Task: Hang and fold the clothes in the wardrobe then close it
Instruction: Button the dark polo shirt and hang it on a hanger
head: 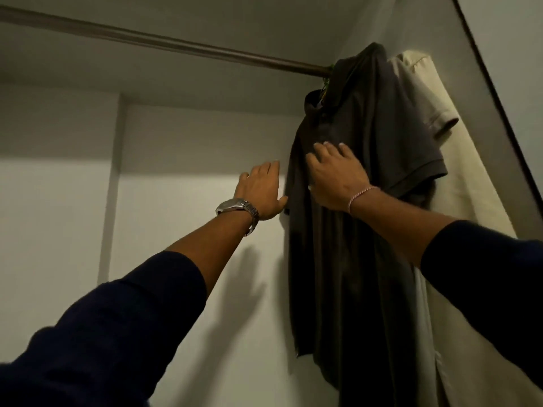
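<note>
- We looked up into the wardrobe, where a dark shirt [352,201] hung from the rod [176,44] at the far right end, close to the side wall.
- A pale shirt [423,92] hung just behind it, nearer to the wall, and the dark one covered most of it.
- Our right hand [332,177] lay flat on the chest of the dark shirt, fingers spread and stretched out. It pressed the cloth and gripped nothing.
- Our left hand [261,189] was also opened wide, beside the left edge of the shirt. The thumb seemed to touch the sleeve or the side seam there, but we could not tell if it really held the cloth.
- The long axis of the dark shirt ran straight down from the rod, and the shirt was turned a little, so that its front faced us and to the left.
- The relation that mattered for the coming move: the shirt lay between our two hands, the right one upon it and the left one at its edge. So the right hand was the nearer one for smoothing the shirt or pushing it along the rod.
- The hanger was almost hidden under the collar; only a small green piece [327,80] showed near the rod, and we could not see the hook well.
- The lower part of the wardrobe, its door and any clothes still to be folded were out of the picture, and the light was weak.
</note>
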